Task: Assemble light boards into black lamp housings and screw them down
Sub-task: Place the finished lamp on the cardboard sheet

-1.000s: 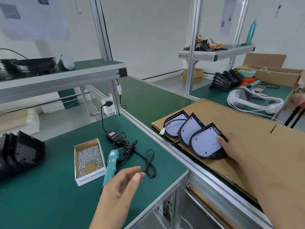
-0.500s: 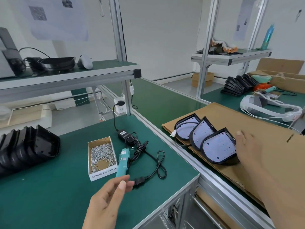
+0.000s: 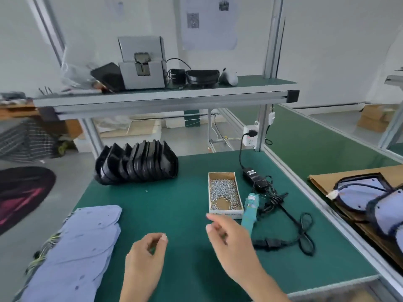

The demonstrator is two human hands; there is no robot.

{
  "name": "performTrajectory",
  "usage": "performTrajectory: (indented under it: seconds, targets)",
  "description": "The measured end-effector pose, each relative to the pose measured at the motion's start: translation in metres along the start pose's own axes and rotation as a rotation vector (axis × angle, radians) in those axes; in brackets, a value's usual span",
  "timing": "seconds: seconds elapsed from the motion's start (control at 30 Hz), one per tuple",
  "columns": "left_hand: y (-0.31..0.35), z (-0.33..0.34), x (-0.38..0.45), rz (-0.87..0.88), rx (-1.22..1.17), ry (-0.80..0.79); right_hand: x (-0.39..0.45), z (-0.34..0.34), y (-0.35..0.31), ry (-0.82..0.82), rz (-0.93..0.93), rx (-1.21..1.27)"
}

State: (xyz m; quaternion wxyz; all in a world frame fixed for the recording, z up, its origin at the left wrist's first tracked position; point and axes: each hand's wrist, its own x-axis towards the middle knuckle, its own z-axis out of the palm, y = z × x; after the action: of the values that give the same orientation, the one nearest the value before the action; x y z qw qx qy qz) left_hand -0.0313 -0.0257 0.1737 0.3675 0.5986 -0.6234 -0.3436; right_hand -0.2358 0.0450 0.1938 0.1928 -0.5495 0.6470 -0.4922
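Observation:
A row of several empty black lamp housings (image 3: 137, 165) stands at the back left of the green mat (image 3: 178, 205). Pale blue light boards (image 3: 76, 249) lie stacked at the near left, wires showing at their left edge. A small cardboard box of screws (image 3: 224, 194) sits right of centre, with a teal electric screwdriver (image 3: 249, 211) beside it. Finished lamps (image 3: 370, 197) lie on cardboard at the right edge. My left hand (image 3: 145, 260) hovers over the mat, fingers loosely curled, holding nothing. My right hand (image 3: 229, 243) hovers just in front of the screw box, empty and blurred.
The screwdriver's black power adapter and coiled cable (image 3: 281, 216) lie right of the box, plugged into a socket (image 3: 250, 136) on the frame post. An aluminium shelf (image 3: 165, 97) overhead carries a grey box, a black housing and other items. A metal rail (image 3: 316, 197) borders the mat's right side.
The view has swung left from the cardboard with the finished lamps to the work mat. My right hand left the lamps and came over the mat near the screw box.

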Motion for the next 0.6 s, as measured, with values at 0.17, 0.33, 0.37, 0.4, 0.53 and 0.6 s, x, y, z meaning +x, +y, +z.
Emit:
performTrajectory:
  seconds: [0.17, 0.33, 0.37, 0.4, 0.53, 0.6]
  targets:
    - [-0.011, 0.0, 0.013, 0.028, 0.127, 0.019, 0.024, 0.088, 0.002, -0.13, 0.066, -0.107]
    - [-0.017, 0.0, 0.015, 0.062, 0.098, 0.081, 0.061, 0.126, 0.008, -0.172, 0.1, -0.206]
    - [-0.018, -0.001, 0.016, 0.065, 0.091, 0.086, 0.072, 0.132, 0.007, -0.189, 0.104, -0.201]
    - [-0.019, -0.002, 0.016, 0.07, 0.09, 0.09, 0.084, 0.136, 0.006, -0.2, 0.114, -0.193]
    - [-0.02, -0.002, 0.019, 0.056, 0.064, 0.127, 0.144, 0.152, -0.007, -0.171, 0.144, -0.154]
    - [-0.021, -0.001, 0.02, 0.045, 0.055, 0.136, 0.172, 0.157, -0.014, -0.11, 0.154, -0.171]
